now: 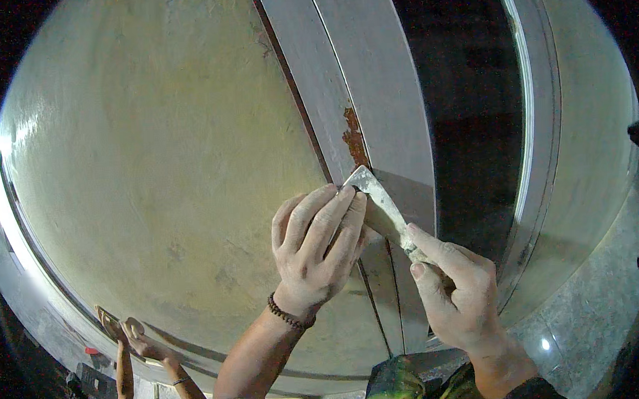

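My right hand grips a putty knife near the base of its whitish, smeared blade, index finger stretched along it. The blade points up and left toward the door frame. My left hand, dusty and with a dark beaded bracelet on the wrist, meets the blade's far corner with its bunched fingertips. A small dark bit shows beside those fingertips; what they hold is hidden. Just above the blade, a rough reddish-brown patch lies along the frame's seam.
A yellowish, patchy plastered wall spreads left of the frame. To the right stands a dark opening with a pale edge. At lower left, another person's hands reach up to the wall with a flat tool. Grey floor shows at lower right.
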Available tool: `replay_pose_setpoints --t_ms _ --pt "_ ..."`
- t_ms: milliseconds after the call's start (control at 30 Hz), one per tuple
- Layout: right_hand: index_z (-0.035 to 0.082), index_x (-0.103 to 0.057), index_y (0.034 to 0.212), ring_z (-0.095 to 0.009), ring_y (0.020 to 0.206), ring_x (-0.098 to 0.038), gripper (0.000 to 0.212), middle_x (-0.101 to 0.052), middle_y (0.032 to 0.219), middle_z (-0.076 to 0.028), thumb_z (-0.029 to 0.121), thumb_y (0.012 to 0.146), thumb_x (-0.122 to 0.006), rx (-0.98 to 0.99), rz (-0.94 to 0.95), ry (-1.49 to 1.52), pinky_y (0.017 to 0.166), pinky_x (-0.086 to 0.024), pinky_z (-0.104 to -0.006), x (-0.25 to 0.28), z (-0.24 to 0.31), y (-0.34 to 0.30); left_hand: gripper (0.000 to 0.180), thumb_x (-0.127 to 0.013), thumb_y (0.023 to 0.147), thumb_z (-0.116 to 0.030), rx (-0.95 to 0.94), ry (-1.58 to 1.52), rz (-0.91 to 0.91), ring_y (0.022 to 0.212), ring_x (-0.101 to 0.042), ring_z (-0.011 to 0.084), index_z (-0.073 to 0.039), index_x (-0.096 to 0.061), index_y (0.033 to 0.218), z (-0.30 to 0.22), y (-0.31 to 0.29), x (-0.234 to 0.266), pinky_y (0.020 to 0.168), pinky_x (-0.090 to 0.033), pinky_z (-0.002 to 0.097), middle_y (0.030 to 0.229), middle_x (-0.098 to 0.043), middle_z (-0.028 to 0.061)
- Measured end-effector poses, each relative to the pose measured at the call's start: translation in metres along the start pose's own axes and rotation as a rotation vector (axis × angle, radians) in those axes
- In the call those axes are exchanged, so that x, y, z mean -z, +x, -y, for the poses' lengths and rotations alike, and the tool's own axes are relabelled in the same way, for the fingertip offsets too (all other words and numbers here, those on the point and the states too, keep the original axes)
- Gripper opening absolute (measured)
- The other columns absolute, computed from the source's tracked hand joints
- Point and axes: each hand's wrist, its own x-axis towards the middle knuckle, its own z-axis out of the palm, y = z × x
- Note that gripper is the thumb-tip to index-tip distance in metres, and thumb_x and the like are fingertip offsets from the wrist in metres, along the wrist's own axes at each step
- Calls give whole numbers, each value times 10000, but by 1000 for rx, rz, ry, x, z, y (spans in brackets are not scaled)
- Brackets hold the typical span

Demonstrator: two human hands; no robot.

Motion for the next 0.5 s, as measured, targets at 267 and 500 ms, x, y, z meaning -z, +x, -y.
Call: replay_pose_setpoints --t_ms 267,500 --pt "-42 -666 1311 -303 761 -747 428 -754 950 -213 -34 883 -673 14 73 -38 665 -587 -359 -12 6 8 349 -841 763 -162 -61 -35 -98 1092 -695 263 -82 -788 1099 24 -9 0 951 -547 465 1176 -729 52" --pt "-41 -663 1313 -296 754 -749 435 -756 949 -208 -41 878 -668 28 42 -14 662 -591 -354 -37 9 22 373 -861 737 -158 -61 -36 -139 1078 -700 264 -75 -787 1093 48 -9 7 922 -560 460 1169 -728 56"
